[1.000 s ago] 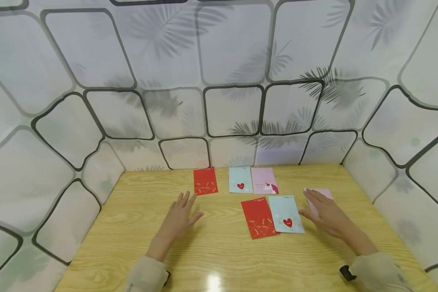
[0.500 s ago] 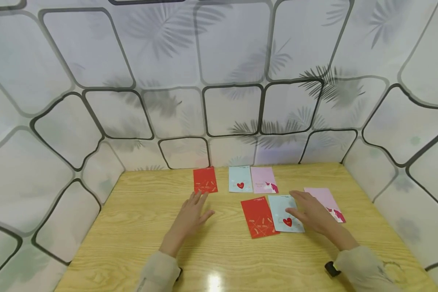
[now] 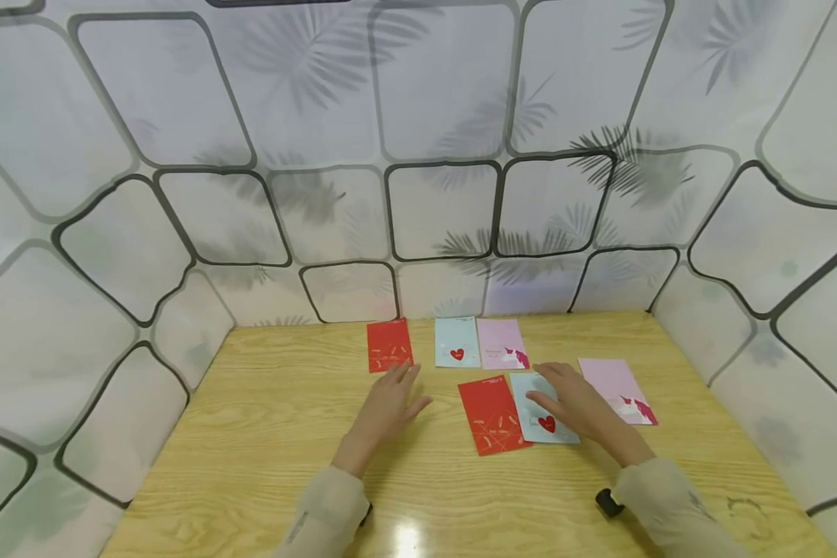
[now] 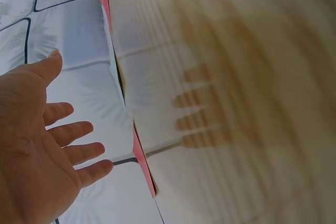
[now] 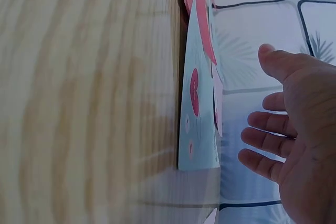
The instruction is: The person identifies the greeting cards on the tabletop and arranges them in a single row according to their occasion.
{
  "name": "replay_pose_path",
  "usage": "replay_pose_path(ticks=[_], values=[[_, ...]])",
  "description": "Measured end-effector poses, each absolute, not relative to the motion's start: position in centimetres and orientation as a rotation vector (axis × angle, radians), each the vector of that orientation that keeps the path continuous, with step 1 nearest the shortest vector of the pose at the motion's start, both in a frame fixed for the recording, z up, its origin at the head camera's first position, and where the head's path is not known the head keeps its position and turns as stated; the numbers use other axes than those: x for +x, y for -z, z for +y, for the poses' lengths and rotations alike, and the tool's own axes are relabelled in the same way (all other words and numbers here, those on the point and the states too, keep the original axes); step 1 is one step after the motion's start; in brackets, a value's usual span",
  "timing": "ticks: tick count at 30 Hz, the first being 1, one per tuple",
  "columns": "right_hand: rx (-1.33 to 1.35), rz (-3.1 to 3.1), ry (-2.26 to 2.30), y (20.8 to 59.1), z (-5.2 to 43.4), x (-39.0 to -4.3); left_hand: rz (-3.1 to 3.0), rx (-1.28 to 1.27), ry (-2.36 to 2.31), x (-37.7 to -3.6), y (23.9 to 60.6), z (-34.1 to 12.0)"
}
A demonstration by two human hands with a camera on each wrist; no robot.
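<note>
Right hand (image 3: 577, 404): fingers spread and straight, palm down over the near light-blue heart card (image 3: 542, 418), holding nothing; contact with the card can't be confirmed. Left hand (image 3: 389, 403): fingers also spread, palm down, fingertips just short of the far red card (image 3: 389, 345), above bare table (image 3: 251, 434). Near red card (image 3: 491, 415) lies between the hands, touching the blue card's left edge; open wood along the table's left and near edges.

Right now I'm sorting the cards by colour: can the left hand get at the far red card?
Probably yes: the left hand hovers open just short of the far red card, with only bare table between them.
</note>
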State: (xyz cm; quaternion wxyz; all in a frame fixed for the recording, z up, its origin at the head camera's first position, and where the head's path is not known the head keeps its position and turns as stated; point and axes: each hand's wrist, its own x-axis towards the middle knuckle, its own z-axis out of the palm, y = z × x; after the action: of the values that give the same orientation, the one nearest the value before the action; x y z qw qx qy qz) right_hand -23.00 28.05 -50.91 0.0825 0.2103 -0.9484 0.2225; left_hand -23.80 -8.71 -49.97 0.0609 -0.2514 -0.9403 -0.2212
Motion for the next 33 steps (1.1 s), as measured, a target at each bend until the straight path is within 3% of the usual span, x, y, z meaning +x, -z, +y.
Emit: replay_pose_path(ticks=[33], values=[[0.654,-2.780,-0.541,52.8,23.5,-26.6,-2.928,-0.642,0.599,-26.5,51.2,-1.6]])
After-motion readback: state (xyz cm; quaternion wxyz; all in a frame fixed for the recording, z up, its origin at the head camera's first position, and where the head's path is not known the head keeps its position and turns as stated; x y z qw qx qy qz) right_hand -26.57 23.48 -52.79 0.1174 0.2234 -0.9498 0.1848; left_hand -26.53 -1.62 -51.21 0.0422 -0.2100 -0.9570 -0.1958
